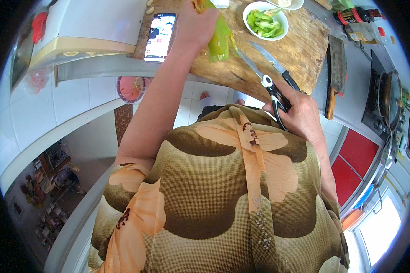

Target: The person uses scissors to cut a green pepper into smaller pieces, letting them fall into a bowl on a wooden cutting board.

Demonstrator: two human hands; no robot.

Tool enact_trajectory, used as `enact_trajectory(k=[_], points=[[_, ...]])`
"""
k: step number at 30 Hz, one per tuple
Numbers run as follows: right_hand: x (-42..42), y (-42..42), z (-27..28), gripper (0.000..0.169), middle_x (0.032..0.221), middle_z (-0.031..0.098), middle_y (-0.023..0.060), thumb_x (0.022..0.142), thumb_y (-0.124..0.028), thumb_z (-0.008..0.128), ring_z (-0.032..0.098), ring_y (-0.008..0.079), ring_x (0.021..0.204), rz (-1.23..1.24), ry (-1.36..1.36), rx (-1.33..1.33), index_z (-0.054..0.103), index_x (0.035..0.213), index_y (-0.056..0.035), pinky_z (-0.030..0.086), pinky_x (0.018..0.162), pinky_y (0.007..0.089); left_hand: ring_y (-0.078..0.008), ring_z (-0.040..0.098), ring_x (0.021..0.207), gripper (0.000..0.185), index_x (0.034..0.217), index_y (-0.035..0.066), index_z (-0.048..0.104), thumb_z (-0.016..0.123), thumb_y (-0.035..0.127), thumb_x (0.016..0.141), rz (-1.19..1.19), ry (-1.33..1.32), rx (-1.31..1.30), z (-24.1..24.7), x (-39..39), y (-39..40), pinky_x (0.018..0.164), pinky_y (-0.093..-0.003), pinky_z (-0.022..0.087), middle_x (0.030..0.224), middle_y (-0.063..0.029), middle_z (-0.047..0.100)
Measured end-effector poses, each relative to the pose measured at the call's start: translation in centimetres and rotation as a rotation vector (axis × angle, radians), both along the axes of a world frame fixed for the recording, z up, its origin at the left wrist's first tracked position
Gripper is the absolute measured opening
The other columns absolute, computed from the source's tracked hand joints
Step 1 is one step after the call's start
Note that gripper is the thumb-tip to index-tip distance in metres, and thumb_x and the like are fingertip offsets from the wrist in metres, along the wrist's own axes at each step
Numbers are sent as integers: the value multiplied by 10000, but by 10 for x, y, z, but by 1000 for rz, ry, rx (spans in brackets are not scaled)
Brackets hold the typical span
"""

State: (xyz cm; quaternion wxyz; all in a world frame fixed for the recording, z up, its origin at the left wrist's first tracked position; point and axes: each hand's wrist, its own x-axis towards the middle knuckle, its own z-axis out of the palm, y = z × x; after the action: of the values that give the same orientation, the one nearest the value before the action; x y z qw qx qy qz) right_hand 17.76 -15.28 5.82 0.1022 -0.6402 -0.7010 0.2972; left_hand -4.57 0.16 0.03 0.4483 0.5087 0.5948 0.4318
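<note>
My left hand (199, 25) grips a long green pepper (219, 41), cut open, over the wooden cutting board (294, 54). Kitchen scissors (267, 82) with black-and-white handles are in my right hand (299, 107), and their blades point at the pepper's edge. Just beyond them a knife (271, 58) with a black handle lies on the board. A white bowl (286, 32) of cut green pepper pieces stands at the back. Left of my left forearm lies a smartphone (160, 37) with its screen lit.
A cleaver (336, 65) lies right of the board, near bottles (355, 16) and a lidded pan (393, 99) on the stove. Garlic cloves (150, 10) and another bowl (295, 4) sit at the back. Below the counter's left part is a pink-lined bin (130, 88).
</note>
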Motion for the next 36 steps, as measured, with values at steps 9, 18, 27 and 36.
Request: enact_trajectory(k=[9, 18, 27, 36], points=[[1, -8, -7, 521, 859, 677, 133, 763, -397, 738, 664, 299, 756, -20, 21, 35, 605, 1200, -145, 521, 655, 396, -195, 614, 819, 430, 1170, 26, 455, 599, 235, 823, -12, -227, -195, -14, -13, -4, 698, -332, 542, 973, -108, 564], [2, -9, -5, 494, 866, 679, 123, 772, -345, 728, 665, 293, 741, -22, -9, 31, 595, 1207, -152, 525, 646, 400, -184, 614, 811, 413, 1146, 12, 458, 596, 228, 822, 42, -267, -290, -4, -8, -15, 687, -330, 551, 962, -106, 564], [6, -11, -13, 521, 856, 679, 118, 762, -284, 750, 661, 275, 724, -20, -107, 36, 584, 1241, -162, 518, 653, 376, -189, 615, 809, 408, 1138, -6, 448, 591, 216, 827, -23, -177, -229, -14, -9, -13, 695, -334, 555, 967, -110, 560], [11, -12, -21, 468, 903, 682, 108, 762, -198, 688, 665, 296, 795, 26, -44, 59, 570, 1213, -156, 533, 661, 393, -197, 617, 801, 386, 1126, 5, 445, 583, 214, 833, 1, -159, -242, -27, -9, -11, 675, -336, 559, 953, -111, 557]])
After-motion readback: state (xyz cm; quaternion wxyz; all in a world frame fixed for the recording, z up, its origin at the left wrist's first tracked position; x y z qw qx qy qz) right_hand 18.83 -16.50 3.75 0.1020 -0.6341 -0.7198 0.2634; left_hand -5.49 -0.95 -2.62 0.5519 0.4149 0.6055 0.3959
